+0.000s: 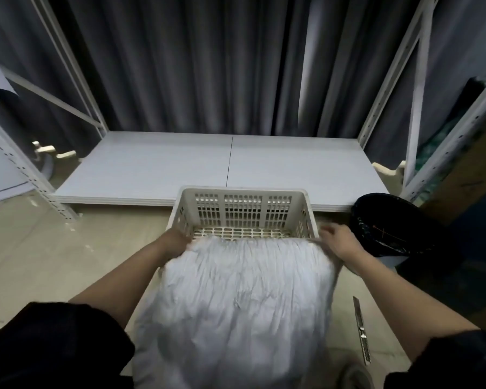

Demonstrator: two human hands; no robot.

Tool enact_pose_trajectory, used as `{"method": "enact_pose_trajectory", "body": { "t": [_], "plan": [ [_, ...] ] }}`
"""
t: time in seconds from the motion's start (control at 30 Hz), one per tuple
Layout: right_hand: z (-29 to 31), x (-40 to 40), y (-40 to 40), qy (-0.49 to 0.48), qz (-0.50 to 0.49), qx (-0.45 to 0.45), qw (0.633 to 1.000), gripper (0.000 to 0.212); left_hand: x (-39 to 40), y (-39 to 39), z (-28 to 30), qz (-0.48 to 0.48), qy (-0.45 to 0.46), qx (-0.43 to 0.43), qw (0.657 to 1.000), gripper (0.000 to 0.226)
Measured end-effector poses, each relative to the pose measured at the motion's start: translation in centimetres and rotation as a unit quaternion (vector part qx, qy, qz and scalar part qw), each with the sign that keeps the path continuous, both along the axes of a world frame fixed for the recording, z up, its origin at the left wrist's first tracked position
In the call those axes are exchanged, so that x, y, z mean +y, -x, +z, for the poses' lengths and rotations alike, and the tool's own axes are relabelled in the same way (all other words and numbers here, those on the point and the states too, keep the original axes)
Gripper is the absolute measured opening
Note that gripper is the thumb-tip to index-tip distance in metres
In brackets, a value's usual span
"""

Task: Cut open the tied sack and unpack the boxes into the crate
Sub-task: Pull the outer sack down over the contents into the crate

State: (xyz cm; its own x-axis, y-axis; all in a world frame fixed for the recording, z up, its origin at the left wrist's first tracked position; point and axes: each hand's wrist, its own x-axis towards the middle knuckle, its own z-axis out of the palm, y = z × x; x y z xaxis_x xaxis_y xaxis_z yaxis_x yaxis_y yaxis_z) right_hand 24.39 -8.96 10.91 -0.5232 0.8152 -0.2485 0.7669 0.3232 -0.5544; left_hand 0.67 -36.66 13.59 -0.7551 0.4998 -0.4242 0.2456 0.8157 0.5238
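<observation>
Near field, bottom centre: one crumpled white woven sack (236,299) fills the lower middle of the frame, its far edge lying over the near rim of the crate. My two forearms, in dark sleeves, run up either side of it. My left hand (177,238) grips the sack's upper left corner, fingers curled into the fabric; my right hand (338,242) pinches the upper right corner, its outline blurred. Lower right: one long grey utility knife (362,331) lies on the beige floor, apart from both hands. Middle field, centre: one cream perforated plastic crate (243,211) stands on the floor just beyond the sack; no boxes are visible in it. Right of centre: one bin with a black liner (387,223). Far field: one pale shelf board (208,167), with dark grey curtains (194,66) behind.
</observation>
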Motion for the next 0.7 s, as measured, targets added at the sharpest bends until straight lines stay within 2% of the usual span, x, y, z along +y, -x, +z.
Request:
{"method": "enact_pose_trajectory", "body": {
  "t": [0.07,0.13,0.17,0.23,0.3,0.37,0.4,0.47,0.5,0.57,0.63,0.7],
  "plan": [
    [0.4,-0.2,-0.5,0.044,-0.066,0.100,0.992,0.044,0.2,1.5,-0.7,0.167,-0.091,-0.010,0.982,0.034],
    [-0.1,-0.8,-2.0,0.044,-0.139,0.100,0.984,0.044,0.1,2.4,-1.2,0.268,-0.200,-0.050,0.941,0.037],
    [-0.8,-1.2,-3.2,0.070,-0.175,0.087,0.978,0.042,0.2,2.6,-1.3,0.273,-0.226,-0.085,0.931,0.038],
    [-2.5,-2.9,-6.0,0.207,-0.185,0.040,0.960,0.036,0.0,1.7,-1.1,0.239,-0.232,-0.138,0.933,0.044],
    [-3.7,-5.8,-8.4,0.363,-0.066,-0.065,0.927,0.037,-0.8,0.4,-1.1,0.199,-0.218,-0.134,0.946,0.056],
    [-5.1,-8.7,-9.6,0.424,0.024,-0.110,0.899,0.048,-2.1,-0.8,-1.3,0.169,-0.221,-0.107,0.954,0.066],
    [-6.0,-9.9,-9.7,0.422,0.036,-0.107,0.899,0.055,-2.8,-1.6,-1.3,0.160,-0.221,-0.094,0.958,0.072],
    [-7.8,-11.9,-8.9,0.383,-0.013,-0.046,0.922,0.052,-4.5,-3.2,-1.9,0.154,-0.207,-0.049,0.965,0.089],
    [-8.5,-12.4,-8.3,0.327,-0.031,-0.020,0.944,0.049,-5.1,-4.0,-2.3,0.148,-0.195,-0.023,0.969,0.095],
    [-8.8,-12.9,-7.1,0.175,0.014,-0.056,0.983,0.043,-6.8,-6.0,-3.1,0.132,-0.145,0.016,0.980,0.103],
    [-7.7,-13.1,-6.2,0.067,0.047,-0.088,0.993,0.036,-8.7,-8.2,-3.8,0.100,-0.059,0.014,0.993,0.120],
    [-6.0,-13.0,-5.2,0.026,0.033,-0.060,0.997,0.026,-10.7,-10.1,-5.0,0.040,0.017,-0.050,0.998,0.140]
  ]
}}
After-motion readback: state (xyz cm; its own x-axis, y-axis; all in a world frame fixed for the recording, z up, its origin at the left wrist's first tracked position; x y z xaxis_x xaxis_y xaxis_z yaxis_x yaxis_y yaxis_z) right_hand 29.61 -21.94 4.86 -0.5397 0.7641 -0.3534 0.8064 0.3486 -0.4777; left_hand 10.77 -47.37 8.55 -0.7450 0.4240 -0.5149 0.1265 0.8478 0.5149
